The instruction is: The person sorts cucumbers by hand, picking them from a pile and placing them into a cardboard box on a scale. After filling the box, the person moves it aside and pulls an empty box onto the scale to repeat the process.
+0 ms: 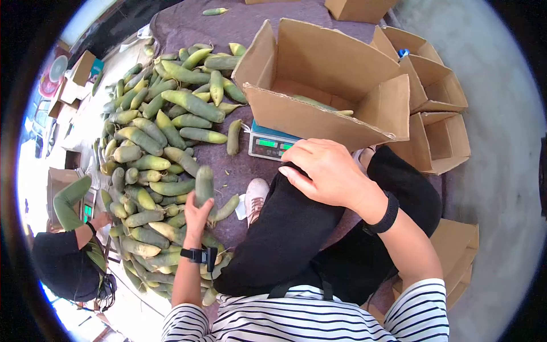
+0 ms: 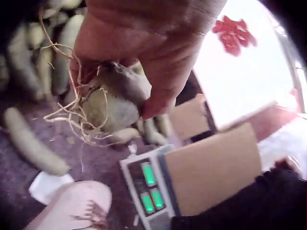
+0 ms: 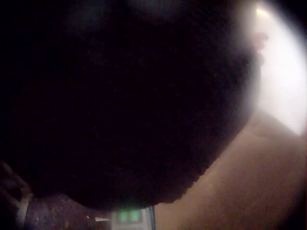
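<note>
My left hand grips a green radish by its lower end, upright above the right edge of the radish pile. In the left wrist view, that hand has its fingers round the radish, whose thin roots dangle. My right hand rests palm down on my raised knee, fingers loosely bent, holding nothing. Just beyond it is a scale with green digits, bearing an open carton with a radish visible inside. Dark cloth fills most of the right wrist view.
Open cartons stand to the right of the scale, and another lies lower right. A single radish lies left of the scale. My shoe is below it. Another person reaches toward the pile from the left.
</note>
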`<state>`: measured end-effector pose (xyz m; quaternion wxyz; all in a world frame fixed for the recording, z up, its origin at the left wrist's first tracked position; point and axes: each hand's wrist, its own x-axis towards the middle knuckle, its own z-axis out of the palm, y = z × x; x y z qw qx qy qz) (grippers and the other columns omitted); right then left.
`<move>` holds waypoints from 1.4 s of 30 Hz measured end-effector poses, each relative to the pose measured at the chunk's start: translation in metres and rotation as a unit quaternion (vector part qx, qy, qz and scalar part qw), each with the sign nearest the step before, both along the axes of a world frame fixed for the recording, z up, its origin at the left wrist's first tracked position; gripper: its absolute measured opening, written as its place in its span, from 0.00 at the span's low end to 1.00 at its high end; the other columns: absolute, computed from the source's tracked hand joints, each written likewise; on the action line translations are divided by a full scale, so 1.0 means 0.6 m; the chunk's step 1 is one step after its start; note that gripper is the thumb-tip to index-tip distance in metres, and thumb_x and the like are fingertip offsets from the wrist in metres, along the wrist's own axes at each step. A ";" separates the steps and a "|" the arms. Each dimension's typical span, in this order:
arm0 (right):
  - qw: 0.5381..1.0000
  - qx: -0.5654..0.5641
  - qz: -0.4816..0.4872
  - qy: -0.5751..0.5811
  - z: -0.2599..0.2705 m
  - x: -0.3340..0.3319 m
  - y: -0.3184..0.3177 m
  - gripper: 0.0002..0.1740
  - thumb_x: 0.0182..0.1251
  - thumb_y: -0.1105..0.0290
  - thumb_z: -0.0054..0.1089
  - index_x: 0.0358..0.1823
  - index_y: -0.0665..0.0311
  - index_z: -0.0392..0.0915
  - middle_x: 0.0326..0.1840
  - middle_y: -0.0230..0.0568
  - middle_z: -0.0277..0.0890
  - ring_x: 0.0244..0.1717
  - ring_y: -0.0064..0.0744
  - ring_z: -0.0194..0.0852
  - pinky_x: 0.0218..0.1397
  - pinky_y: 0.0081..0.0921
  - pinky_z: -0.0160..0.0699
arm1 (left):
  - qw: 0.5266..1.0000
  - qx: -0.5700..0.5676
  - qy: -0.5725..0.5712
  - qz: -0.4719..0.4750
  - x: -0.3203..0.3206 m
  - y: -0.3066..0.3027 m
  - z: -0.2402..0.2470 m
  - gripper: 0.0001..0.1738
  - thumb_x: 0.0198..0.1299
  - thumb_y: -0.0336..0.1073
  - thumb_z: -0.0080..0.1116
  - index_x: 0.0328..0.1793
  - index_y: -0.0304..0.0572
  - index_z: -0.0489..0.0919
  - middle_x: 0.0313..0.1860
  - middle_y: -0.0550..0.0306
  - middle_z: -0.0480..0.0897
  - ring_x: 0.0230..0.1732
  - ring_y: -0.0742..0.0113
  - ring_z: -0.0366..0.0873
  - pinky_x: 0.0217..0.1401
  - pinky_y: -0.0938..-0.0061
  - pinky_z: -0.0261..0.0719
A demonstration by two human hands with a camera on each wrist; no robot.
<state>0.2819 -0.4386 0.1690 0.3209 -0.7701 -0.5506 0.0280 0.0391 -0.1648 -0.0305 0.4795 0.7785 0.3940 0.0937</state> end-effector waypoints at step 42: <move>0.998 -0.031 -0.018 0.046 0.021 -0.010 0.035 0.07 0.60 0.70 0.58 0.35 0.65 0.76 0.34 0.45 0.77 0.37 0.46 0.77 0.40 0.35 0.76 | 0.857 0.368 0.296 -0.206 -0.086 0.055 -0.066 0.21 0.46 0.39 0.64 0.46 0.42 0.73 0.44 0.51 0.75 0.51 0.53 0.72 0.50 0.57 0.71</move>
